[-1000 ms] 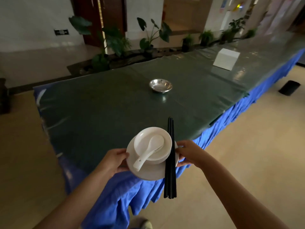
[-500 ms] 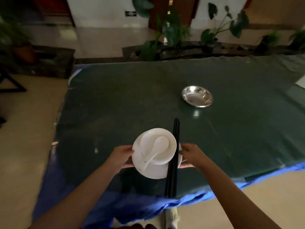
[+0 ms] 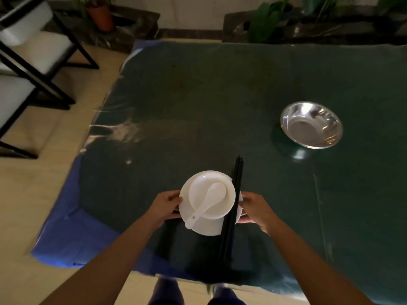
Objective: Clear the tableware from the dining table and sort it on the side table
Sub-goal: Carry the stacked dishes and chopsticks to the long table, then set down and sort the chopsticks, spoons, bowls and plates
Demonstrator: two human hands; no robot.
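I carry a white plate (image 3: pixel 206 227) over the near part of the green-covered table (image 3: pixel 198 102). A small white bowl (image 3: pixel 222 205) sits on the plate, and a white spoon (image 3: pixel 207 202) lies in the bowl with its handle toward me. Black chopsticks (image 3: pixel 232 208) lie across the plate's right side and stick out past both rims. My left hand (image 3: pixel 166 204) grips the plate's left rim. My right hand (image 3: pixel 255 209) grips the right rim beside the chopsticks.
A steel bowl (image 3: pixel 311 125) stands on the table to the right, farther away. White-cushioned chairs with black frames (image 3: pixel 28 62) stand on the floor at the left. Potted plants (image 3: pixel 271 18) line the wall beyond the table. A blue skirt (image 3: pixel 63 234) hangs at the table's near-left corner.
I have stepped closer and turned left, so the plate stack has gone from past the table's edge to above its surface. Both hands keep their grip on the plate.
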